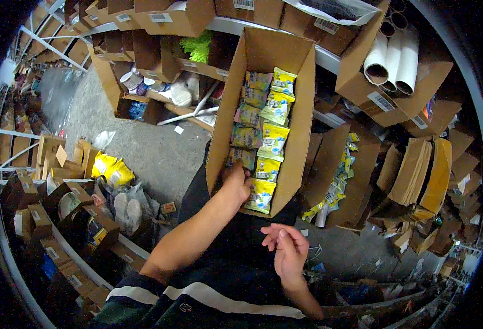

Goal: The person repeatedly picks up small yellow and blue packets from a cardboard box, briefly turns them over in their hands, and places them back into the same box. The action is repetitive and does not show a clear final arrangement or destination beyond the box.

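A long open cardboard box stands before me with two rows of small plastic packets in it. The right-hand row has bright yellow packets with printing, overlapping one another. Along the shadowed left wall runs a duller, lower-looking row of packets. My left hand reaches into the near left corner of the box, at the near end of that row. Its fingertips are in shadow, so a grip on a packet cannot be made out. Outside the near edge, my right hand hovers with bent, parted fingers and nothing in them.
To the right, another open carton holds a jumble of similar packets. White tubes stick out of a box at upper right, above flattened cardboard. Yellow bags lie at left beside shelving; a white pole juts near the box.
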`<action>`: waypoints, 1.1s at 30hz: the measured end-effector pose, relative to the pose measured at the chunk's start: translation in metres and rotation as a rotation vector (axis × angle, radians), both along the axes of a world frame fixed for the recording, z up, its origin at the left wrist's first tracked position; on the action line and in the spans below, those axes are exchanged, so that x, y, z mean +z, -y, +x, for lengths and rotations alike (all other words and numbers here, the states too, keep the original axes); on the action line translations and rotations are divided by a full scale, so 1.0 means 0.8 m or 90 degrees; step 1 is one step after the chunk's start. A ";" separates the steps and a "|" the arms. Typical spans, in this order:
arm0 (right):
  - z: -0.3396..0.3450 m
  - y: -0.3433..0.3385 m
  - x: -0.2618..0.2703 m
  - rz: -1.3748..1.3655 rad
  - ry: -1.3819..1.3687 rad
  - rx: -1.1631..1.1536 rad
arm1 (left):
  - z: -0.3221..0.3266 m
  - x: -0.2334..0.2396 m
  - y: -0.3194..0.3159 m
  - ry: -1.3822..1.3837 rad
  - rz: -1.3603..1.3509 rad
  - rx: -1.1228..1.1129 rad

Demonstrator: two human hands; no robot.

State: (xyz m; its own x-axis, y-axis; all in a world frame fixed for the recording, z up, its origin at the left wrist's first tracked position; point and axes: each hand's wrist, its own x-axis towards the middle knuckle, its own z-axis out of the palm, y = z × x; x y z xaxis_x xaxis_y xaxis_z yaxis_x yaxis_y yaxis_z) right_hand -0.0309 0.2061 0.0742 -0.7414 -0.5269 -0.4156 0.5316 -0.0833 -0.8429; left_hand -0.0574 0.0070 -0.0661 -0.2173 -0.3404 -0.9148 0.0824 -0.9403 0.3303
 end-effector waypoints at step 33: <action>-0.240 -0.146 -0.195 0.365 -0.386 -0.274 | 0.074 0.147 -0.032 -0.129 -0.251 -0.190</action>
State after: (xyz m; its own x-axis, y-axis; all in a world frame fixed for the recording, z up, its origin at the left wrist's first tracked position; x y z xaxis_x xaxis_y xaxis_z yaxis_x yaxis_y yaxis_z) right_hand -0.2232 0.3229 -0.0822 -0.9999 0.0090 -0.0054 0.0082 0.3426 -0.9394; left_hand 0.0021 0.0322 0.0514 -0.5164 -0.5463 -0.6594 -0.0703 -0.7404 0.6684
